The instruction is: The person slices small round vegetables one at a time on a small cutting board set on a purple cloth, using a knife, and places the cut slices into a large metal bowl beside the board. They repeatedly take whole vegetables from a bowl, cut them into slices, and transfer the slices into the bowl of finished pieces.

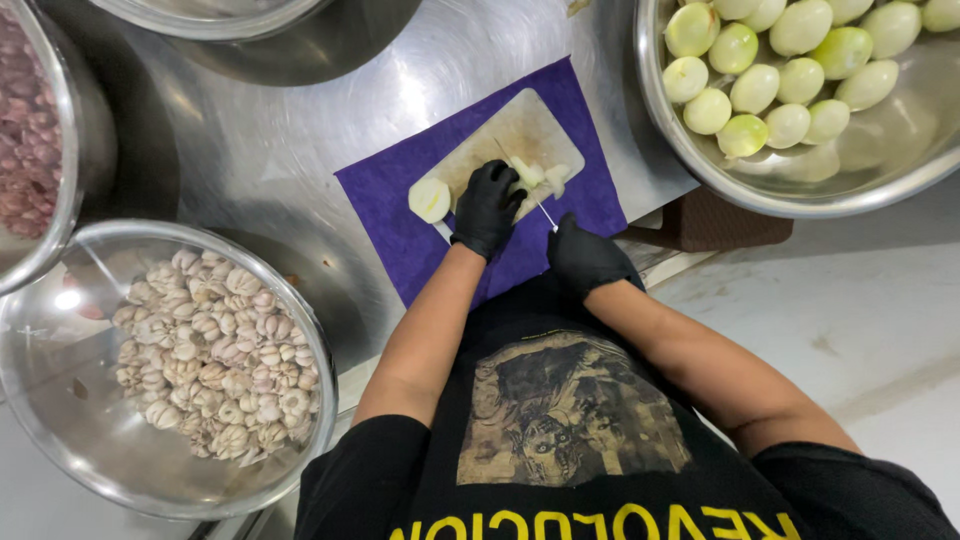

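A pale cutting board (520,130) lies on a purple cloth (390,220) on a steel table. My left hand (487,205), in a black glove, presses down on a peeled onion piece (535,178) on the board. My right hand (585,255), also black-gloved, grips a knife (535,200) whose thin blade runs up across the onion. A cut onion half (429,198) rests at the board's left edge, beside my left hand.
A large steel bowl (800,195) of peeled whole onions (780,70) sits at the upper right. A glass bowl (60,420) of garlic bulbs (215,355) stands at the lower left. Another bowl with reddish shallots (25,140) is at the far left. A steel bowl (220,15) is at the top.
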{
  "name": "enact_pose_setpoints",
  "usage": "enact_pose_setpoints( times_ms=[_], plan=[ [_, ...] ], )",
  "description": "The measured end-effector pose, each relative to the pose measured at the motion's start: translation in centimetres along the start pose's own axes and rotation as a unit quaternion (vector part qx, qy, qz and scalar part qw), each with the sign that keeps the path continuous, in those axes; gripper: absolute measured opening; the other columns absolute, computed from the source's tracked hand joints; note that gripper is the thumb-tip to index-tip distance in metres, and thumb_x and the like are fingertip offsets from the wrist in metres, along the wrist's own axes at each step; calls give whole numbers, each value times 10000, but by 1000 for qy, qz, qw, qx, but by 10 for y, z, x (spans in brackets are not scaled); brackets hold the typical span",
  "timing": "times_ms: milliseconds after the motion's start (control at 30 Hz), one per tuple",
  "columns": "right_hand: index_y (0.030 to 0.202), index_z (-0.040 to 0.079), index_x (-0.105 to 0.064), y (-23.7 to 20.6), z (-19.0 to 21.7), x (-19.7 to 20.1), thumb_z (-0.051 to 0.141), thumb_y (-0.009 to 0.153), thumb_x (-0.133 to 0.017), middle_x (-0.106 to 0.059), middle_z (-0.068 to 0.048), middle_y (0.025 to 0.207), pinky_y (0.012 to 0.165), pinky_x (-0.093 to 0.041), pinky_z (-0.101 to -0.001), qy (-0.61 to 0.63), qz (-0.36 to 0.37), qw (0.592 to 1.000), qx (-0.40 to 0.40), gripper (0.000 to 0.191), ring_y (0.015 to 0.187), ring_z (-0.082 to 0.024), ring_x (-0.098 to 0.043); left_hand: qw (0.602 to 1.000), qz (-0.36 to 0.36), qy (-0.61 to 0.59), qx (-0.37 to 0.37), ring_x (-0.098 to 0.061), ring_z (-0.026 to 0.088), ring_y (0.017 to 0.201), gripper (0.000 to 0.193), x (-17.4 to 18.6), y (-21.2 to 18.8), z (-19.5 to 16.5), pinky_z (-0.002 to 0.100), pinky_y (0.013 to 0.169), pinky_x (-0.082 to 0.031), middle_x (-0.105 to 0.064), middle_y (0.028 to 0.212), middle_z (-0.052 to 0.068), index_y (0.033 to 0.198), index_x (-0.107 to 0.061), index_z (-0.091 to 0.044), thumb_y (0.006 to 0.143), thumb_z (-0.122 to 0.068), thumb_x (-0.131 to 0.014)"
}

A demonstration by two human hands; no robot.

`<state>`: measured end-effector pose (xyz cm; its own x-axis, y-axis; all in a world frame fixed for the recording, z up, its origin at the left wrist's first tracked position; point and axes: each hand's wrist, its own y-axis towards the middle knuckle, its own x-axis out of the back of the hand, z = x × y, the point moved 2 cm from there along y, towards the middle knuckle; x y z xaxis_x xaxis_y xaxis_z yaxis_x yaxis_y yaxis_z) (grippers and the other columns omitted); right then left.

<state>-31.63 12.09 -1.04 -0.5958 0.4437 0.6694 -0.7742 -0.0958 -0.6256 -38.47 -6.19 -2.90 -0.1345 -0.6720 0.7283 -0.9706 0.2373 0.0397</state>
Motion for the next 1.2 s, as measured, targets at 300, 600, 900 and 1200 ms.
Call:
enact_pose_setpoints(
  times_ms=[300, 600, 900, 1200],
  plan=[
    [1174, -14, -494, 17, 12, 15, 336, 1027, -504, -701, -315, 884, 725, -522, -613, 5, -33, 999, 4, 380, 814, -517, -685, 1000, -14, -19, -16, -608, 341, 1127, 306, 8, -1, -2, 446, 877, -550, -610, 1212, 117, 1100, -662, -104, 831, -202, -769],
    [1222, -51, -459, 13, 15, 3, 295, 1053, -466, -690, -345, 889, 713, -532, -628, 3, -9, 999, -36, 385, 806, -523, -697, 1000, -10, 13, -16, -623, 306, 1103, 285, 5, -2, -1, 427, 855, -555, -622, 1185, 84, 1082, -658, -129, 832, -214, -767],
    [1178, -10, -476, 12, 5, 8, 323, 1008, -512, -696, -312, 800, 680, -518, -635, -5, -51, 997, 51, 375, 740, -521, -684, 1000, -7, 6, -17, -622, 313, 1082, 252, 6, -2, 1, 435, 837, -549, -617, 1135, 82, 1046, -647, -105, 855, -224, -760],
    [1197, -37, -470, 35, 9, -4, 266, 1057, -475, -693, -300, 797, 642, -526, -620, -23, -85, 995, 36, 334, 715, -511, -685, 999, 17, -30, 31, -626, 303, 1087, 269, 7, -3, 0, 428, 851, -553, -624, 1169, 87, 1066, -657, -86, 857, -228, -751]
  ],
)
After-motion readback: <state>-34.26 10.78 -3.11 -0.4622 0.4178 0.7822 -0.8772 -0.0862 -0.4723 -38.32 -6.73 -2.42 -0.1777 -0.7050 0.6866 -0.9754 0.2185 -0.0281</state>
